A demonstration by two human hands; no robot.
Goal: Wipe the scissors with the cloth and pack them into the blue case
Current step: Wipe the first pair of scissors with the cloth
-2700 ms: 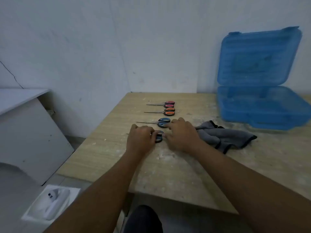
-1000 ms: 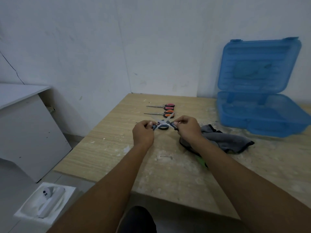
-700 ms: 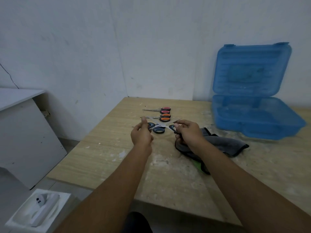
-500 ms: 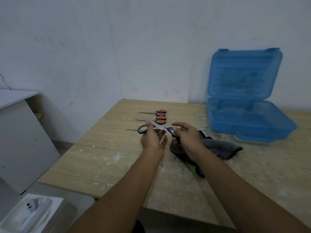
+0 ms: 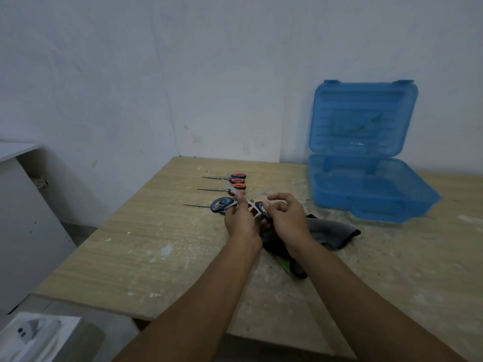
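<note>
Both hands grip one pair of blue-handled scissors [image 5: 236,203] spread open above the table [image 5: 146,246]: left hand [image 5: 239,220] at a blade, right hand [image 5: 285,218] at a handle, over the grey cloth [image 5: 329,231]. Spare scissors [image 5: 224,176] lie at 11 o'clock; the open blue case [image 5: 366,194] sits at 2 o'clock, bare tabletop between.

Left hand [image 5: 239,222] and right hand [image 5: 285,218] each grip opened scissors [image 5: 243,202].

no legible text, labels or numbers anywhere
</note>
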